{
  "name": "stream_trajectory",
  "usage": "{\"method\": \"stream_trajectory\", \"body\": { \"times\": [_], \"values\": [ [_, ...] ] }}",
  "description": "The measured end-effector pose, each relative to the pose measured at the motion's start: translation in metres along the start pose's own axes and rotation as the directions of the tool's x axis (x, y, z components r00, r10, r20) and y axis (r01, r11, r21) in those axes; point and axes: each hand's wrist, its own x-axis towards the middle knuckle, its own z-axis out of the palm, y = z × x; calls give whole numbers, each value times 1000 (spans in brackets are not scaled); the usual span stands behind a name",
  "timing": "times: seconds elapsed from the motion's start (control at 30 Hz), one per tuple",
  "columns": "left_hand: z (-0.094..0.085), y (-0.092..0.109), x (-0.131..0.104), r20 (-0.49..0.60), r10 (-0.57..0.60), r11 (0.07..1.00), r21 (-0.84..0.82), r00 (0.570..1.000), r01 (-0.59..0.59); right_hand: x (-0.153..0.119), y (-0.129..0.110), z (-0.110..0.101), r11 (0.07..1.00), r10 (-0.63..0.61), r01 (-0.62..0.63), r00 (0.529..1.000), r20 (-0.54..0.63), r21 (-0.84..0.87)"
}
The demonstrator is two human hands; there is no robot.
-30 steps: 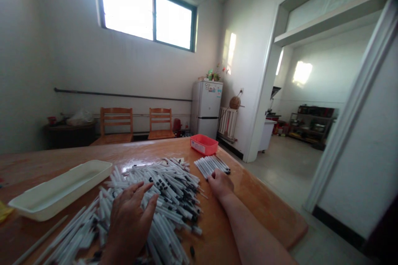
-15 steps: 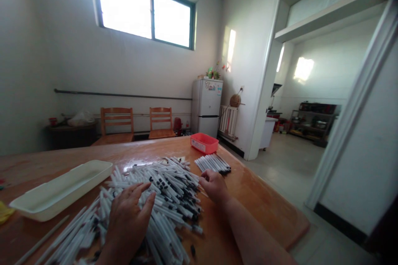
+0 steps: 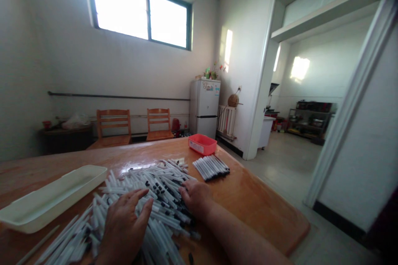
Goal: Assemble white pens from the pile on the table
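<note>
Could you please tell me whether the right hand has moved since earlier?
Yes: judged against the red box, the right hand has moved left, to the loose pile of pens.

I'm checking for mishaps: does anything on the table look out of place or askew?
A small dark piece lies loose on the table, beside the jumbled pile of pens rather than in it, so it looks stray. Nothing else clearly stands out.

A blown-out window (image 3: 124, 4) glares from a dim wall (image 3: 130, 66), sheen whitening the table (image 3: 255, 203).
</note>
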Motion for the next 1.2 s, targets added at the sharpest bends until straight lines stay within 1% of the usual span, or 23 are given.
{"method": "stream_trajectory", "body": {
  "times": [0.13,0.27,0.47,0.57,0.67,0.77,0.83,0.9,0.97,1.0,1.1,1.17,1.2],
  "values": [
    [1,-1,1,15,0,1000,1,1000,0,2,-2,1,995,40,-36,998,45,-88],
    [1,0,0,21,-10,1000,-15,1000,10,3,-2,3,994,81,-76,995,51,-81],
    [-2,3,-1,5,-42,998,-41,999,43,1,2,3,993,110,-112,993,50,25],
    [-3,5,0,10,-82,994,-71,997,83,0,6,0,990,118,-119,993,19,69],
    [-5,8,0,55,-142,979,-138,988,148,-2,8,-4,984,115,-107,992,-47,139],
    [-8,14,1,115,-217,938,-250,969,240,-5,7,-9,951,76,-42,992,-99,308],
    [-11,20,2,176,-285,879,-345,942,330,-8,2,-11,877,28,22,995,-99,479],
    [-14,28,2,263,-329,789,-452,907,417,-12,-5,-13,765,-35,63,998,-57,642],
    [-17,36,2,363,-324,675,-558,873,483,-17,-13,-14,661,-104,65,995,5,748],
    [-18,40,2,416,-307,616,-599,856,512,-18,-16,-14,624,-135,53,990,40,780],
    [-22,48,2,462,-350,444,-684,815,578,-19,-19,-19,571,-187,18,976,108,821],
    [-23,49,3,461,-391,344,-730,797,591,-16,-13,-21,572,-149,12,985,90,820],
    [-24,49,3,459,-414,306,-743,786,595,-13,-8,-22,585,-94,13,994,51,811]
  ]
}}
